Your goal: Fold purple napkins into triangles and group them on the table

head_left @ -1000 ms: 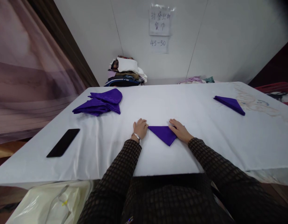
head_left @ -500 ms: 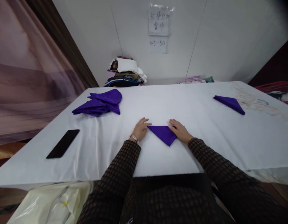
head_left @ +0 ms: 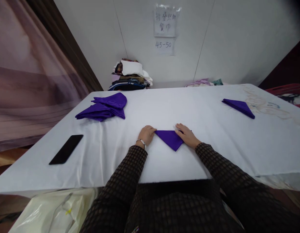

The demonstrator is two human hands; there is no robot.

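Note:
A purple napkin, folded into a triangle, lies on the white tablecloth in front of me with one point toward my body. My left hand pinches its left corner between thumb and fingers. Across its right side rests my right hand, fingers stretched out flat, covering most of that corner. Off to the right is another folded purple napkin. A loose pile of purple napkins sits at the left.
A black phone-like slab lies at the left of the white-covered table. Stacked clothes stand behind the far edge, by the wall with a paper sign. A plastic-wrapped item is below the front edge.
The fingers of my left hand have closed from spread to a pinch on the napkin's left corner. My right hand stays on the right side.

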